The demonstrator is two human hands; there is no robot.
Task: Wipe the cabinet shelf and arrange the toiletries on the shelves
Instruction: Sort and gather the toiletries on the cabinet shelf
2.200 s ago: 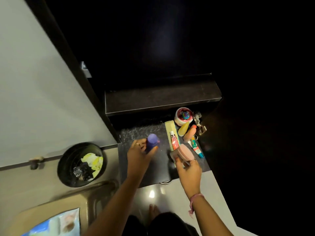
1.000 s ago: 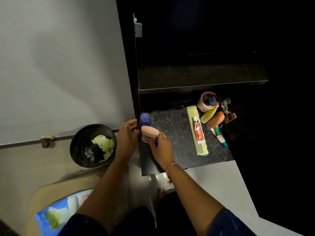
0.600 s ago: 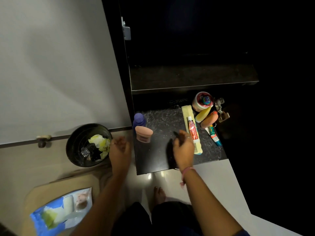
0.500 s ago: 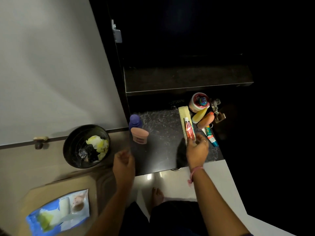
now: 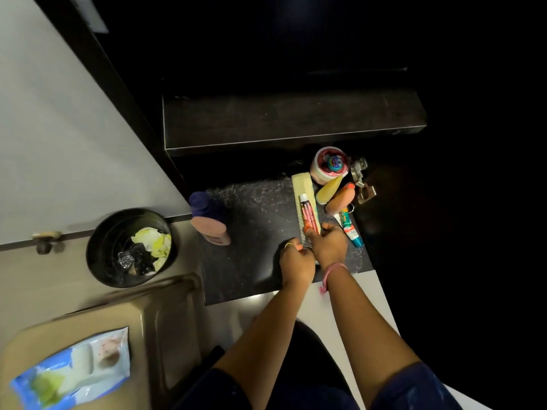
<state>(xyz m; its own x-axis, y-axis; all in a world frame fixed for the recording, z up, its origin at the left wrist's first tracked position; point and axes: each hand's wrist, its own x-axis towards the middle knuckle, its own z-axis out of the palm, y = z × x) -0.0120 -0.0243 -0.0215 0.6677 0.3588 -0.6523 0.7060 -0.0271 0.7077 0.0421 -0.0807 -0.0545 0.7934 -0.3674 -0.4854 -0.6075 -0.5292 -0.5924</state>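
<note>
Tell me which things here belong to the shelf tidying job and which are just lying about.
Job: comb, red tube, purple bottle, pink bottle, round jar, both hands at the comb, left hand, right hand.
Lying about: bin, wipes pack.

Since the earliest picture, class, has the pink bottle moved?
Yes. The pink bottle went from beside the comb to the shelf's left edge, against the purple bottle.

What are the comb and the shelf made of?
The comb looks like pale yellow plastic: smooth, with fine, even teeth. The shelf looks like polished dark stone, perhaps granite or a laminate copy: black, speckled and shiny with reflections.
</note>
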